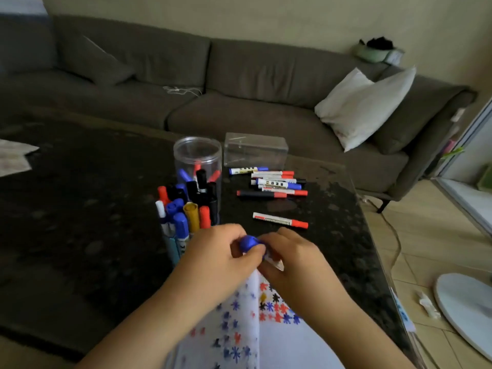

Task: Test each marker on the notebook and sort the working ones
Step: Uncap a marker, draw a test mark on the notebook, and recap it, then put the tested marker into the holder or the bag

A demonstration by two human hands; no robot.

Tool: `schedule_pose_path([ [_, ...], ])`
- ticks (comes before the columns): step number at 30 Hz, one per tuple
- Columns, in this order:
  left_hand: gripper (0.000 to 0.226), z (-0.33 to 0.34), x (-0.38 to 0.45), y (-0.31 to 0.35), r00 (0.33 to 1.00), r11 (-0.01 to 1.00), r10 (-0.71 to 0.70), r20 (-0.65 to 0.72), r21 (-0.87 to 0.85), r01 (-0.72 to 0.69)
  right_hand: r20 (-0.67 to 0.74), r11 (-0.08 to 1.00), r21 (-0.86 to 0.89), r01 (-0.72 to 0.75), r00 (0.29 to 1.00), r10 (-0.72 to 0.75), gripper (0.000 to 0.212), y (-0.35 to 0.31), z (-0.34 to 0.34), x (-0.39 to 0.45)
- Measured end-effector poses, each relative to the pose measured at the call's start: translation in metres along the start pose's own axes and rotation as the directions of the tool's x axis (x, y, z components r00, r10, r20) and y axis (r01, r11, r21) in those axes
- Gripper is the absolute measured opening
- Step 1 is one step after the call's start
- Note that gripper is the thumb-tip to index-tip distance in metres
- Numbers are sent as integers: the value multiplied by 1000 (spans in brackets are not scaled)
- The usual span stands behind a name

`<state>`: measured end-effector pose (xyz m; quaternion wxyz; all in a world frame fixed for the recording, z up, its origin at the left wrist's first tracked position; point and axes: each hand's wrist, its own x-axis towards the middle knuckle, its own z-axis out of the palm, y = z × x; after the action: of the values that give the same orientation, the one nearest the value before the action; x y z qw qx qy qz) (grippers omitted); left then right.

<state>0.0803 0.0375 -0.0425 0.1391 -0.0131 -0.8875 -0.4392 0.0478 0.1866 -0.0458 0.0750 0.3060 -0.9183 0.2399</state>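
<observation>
Left hand (221,251) pinched the blue marker cap (248,243); right hand (290,258) gripped the white-barrelled blue marker (274,262), long axis running left-right, cap end leftward, over the open scribbled white notebook (266,328).

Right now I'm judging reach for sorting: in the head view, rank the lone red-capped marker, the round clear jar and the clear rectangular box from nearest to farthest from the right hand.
From the right hand:
1. Lone red-capped marker, just beyond the hand.
2. Round clear jar, farther back, to the left.
3. Clear rectangular box, at the table's far edge.
</observation>
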Motion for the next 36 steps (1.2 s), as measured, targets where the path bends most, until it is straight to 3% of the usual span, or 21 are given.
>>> schedule_pose_path([
  [3, 21, -40, 0, 6, 996, 997, 70, -48, -19, -71, -159, 996, 51, 79, 985, -70, 11, -16, -14, 24],
  [6, 9, -80, 13, 1, 984, 997, 76, -159, 11, -76, -366, 979, 204, 6, 928, 70, 13, -25, -35, 62],
  [8, 5, -99, 27, -8, 974, 995, 78, -212, 83, -62, -388, 949, 313, -30, 908, 156, 7, -31, -44, 92],
  [12, 3, -122, 51, -28, 973, 974, 54, -223, 228, -1, -276, 914, 399, -75, 941, 198, 12, -43, -40, 151],
  [19, 5, -128, 77, -42, 984, 953, 56, -166, 302, -3, 75, 962, 126, -243, 969, 235, 31, -46, 1, 210],
  [22, 7, -126, 82, -48, 982, 951, 75, -173, 309, -18, 185, 973, 39, -227, 959, 217, 37, -40, 14, 217],
  [26, 7, -118, 87, -44, 969, 956, 126, -210, 287, -63, 100, 981, 70, -182, 980, 175, 43, -23, 14, 209],
  [30, 7, -98, 89, -26, 956, 958, 207, -207, 244, -154, -46, 968, 92, -235, 970, 240, 29, 19, 8, 179],
  [36, 7, -33, 87, 4, 938, 935, 334, -91, 154, -318, 37, 875, -64, -480, 875, 483, 30, 106, 17, 105],
])
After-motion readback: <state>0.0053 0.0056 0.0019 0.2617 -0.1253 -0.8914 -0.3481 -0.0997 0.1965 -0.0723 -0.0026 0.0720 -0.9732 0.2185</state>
